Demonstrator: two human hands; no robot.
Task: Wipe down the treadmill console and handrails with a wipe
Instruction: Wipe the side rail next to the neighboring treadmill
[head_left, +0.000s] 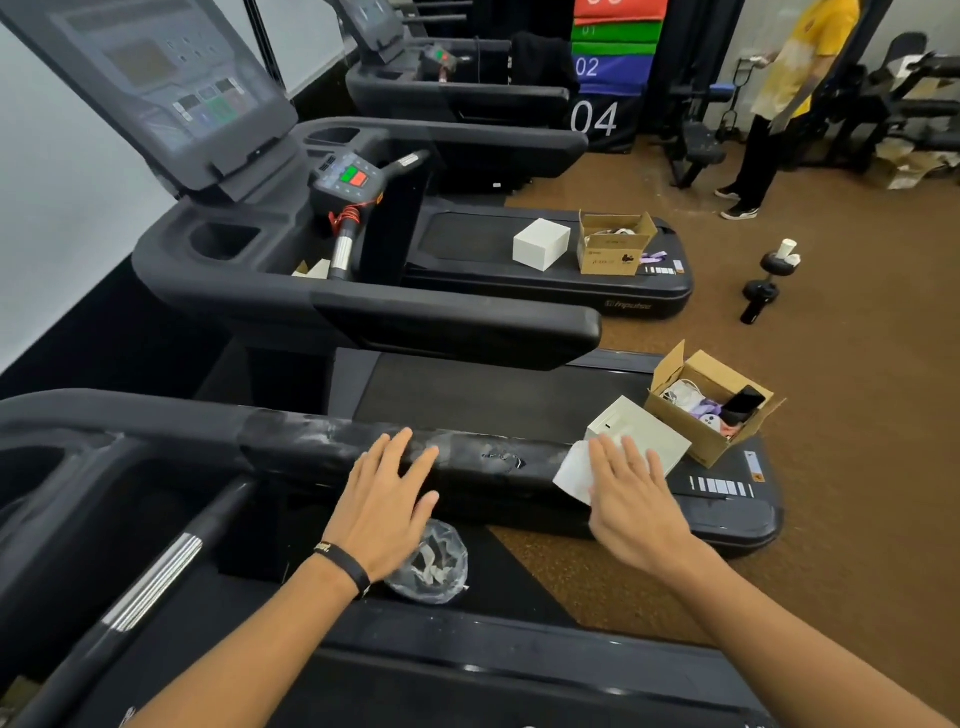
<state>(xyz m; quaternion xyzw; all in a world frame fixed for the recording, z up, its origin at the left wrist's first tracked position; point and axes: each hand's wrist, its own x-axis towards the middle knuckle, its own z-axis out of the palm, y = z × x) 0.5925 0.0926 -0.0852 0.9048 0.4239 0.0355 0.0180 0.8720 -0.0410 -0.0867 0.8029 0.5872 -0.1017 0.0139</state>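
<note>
**Flat hands on a streaked handrail**

Head view: the left hand (387, 501) lay flat with fingers straight and spread on the padded black handrail (467, 457), whose matte skin showed pale smears and a small tear. The right hand (631, 496), fingers also straight, pressed a thin white wipe (571, 470) against the rail's rounded end. Just below the left wrist sat a crumpled clear plastic bag (434, 564). Beyond stood a smooth white box (647, 434) beside an open cardboard box (714, 405).
</note>
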